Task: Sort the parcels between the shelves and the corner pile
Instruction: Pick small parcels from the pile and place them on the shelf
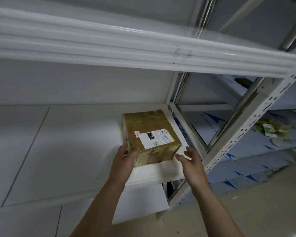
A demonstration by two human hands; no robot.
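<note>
Left hand [126, 156] holds parcel [150, 130] on shelf [72, 147]; right hand [190, 159] apparently just beside.

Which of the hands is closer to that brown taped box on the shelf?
Left. The left hand grips the box at its near-left corner; the right hand is open just off the near-right corner, seemingly not touching.

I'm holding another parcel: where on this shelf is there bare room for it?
The shelf board lies bare left of the brown box, out to the picture's edge. Crowded at the right end: box, left hand and right hand beside the upright post.
</note>
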